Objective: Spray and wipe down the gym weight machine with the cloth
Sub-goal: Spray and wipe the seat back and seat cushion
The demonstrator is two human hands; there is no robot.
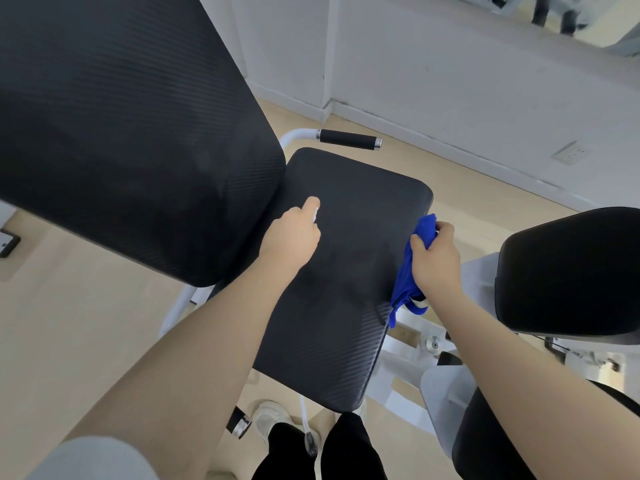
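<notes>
Meanwhile, a person leans over the black seat pad [346,271] of a gym weight machine, the right hand [437,258] gripping a bunched blue cloth [415,265] at the pad's right edge. Over the pad, the left hand [294,237] curls around a small white object, barely visible, possibly a spray bottle [316,213]. Nearby sit a backrest [131,126] and a handle [349,139]

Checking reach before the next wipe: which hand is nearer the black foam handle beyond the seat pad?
Left. The left hand is over the seat pad, just below the black foam handle. The right hand grips the blue cloth at the pad's right edge, farther away.
</notes>
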